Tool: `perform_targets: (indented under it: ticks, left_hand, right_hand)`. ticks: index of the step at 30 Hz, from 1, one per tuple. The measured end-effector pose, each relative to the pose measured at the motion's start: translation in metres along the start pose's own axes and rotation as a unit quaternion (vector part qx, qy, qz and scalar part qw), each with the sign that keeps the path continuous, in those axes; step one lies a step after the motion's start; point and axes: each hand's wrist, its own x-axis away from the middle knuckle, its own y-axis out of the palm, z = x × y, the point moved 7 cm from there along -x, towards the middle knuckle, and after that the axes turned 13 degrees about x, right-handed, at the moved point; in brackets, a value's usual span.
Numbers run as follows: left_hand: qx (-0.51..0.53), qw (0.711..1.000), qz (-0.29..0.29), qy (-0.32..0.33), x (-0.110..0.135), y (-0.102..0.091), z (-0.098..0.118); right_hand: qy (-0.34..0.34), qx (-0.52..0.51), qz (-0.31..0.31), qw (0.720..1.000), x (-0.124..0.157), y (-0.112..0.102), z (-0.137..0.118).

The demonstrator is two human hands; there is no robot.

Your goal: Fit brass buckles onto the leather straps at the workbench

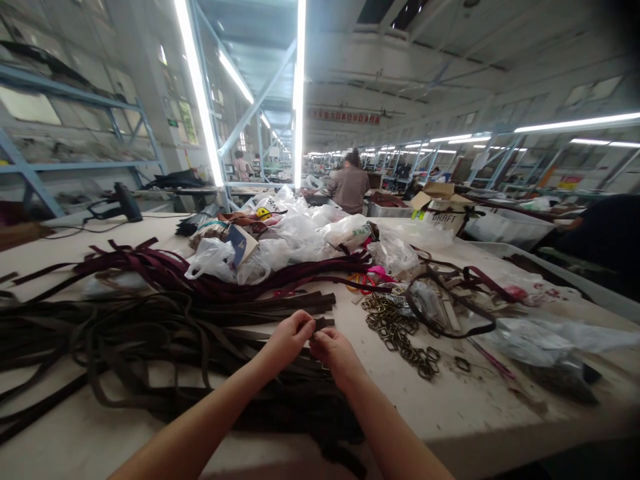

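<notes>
My left hand (290, 337) and my right hand (334, 352) meet over the white table (450, 413), both with fingers pinched on the end of a dark brown strap (320, 325). That strap belongs to a big heap of dark brown straps (150, 340) spreading left of my hands. Behind it lies a bundle of maroon straps (165, 270). A scatter of metal buckles (400, 330) sits just right of my right hand.
Clear plastic bags (300, 237) are piled at the table's middle, with more bags (545, 340) at the right. A cardboard box (445, 213) stands behind. A black tool (125, 203) rests far left. A person (350, 187) stands at the far end.
</notes>
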Motion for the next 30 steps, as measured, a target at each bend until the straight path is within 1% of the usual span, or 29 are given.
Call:
perform_targets:
  ticks: [3,5,8,11,14,17,20,23,25,27,29,30]
  left_hand:
    - [-0.082,0.996,0.038,-0.007,-0.001,-0.008,-0.006]
    - [-0.149,0.987,0.055,-0.005,0.0,-0.01,-0.007]
    - [-0.248,0.967,0.063,0.012,0.001,-0.008,-0.004]
    - [-0.307,0.95,0.047,0.031,0.003,-0.001,-0.001]
    - [-0.303,0.952,0.022,0.045,0.004,0.004,0.003]
    - [-0.225,0.973,-0.016,0.057,0.003,0.006,0.008]
    - [-0.143,0.987,-0.046,0.063,0.0,0.005,0.011]
    - [-0.141,0.983,-0.084,0.08,0.0,0.014,0.015]
    - [-0.173,0.975,-0.103,0.096,0.004,0.023,0.019]
    - [-0.224,0.963,-0.105,0.108,0.008,0.031,0.02]
    - [-0.279,0.948,-0.111,0.106,0.01,0.037,0.015]
    - [-0.299,0.941,-0.124,0.102,0.01,0.041,0.01]
  right_hand:
    - [0.022,-0.018,-0.005,1.0,-0.003,0.004,0.006]
    - [0.026,-0.022,-0.018,0.999,-0.005,0.007,0.007]
    - [0.025,-0.017,-0.021,0.999,-0.006,0.007,0.007]
    - [0.019,0.003,-0.015,1.0,-0.009,0.006,0.008]
    - [-0.022,0.056,0.016,0.998,-0.01,-0.001,0.005]
    - [-0.11,0.138,0.055,0.983,-0.003,-0.008,-0.007]
    - [-0.186,0.178,0.038,0.966,0.01,-0.007,-0.021]
    - [-0.224,0.166,0.03,0.96,0.023,-0.008,-0.033]
    - [-0.226,0.169,0.054,0.958,0.029,-0.016,-0.036]
    - [-0.205,0.175,0.091,0.959,0.033,-0.03,-0.032]
    - [-0.181,0.177,0.123,0.96,0.034,-0.048,-0.023]
    - [-0.172,0.179,0.131,0.96,0.034,-0.058,-0.018]
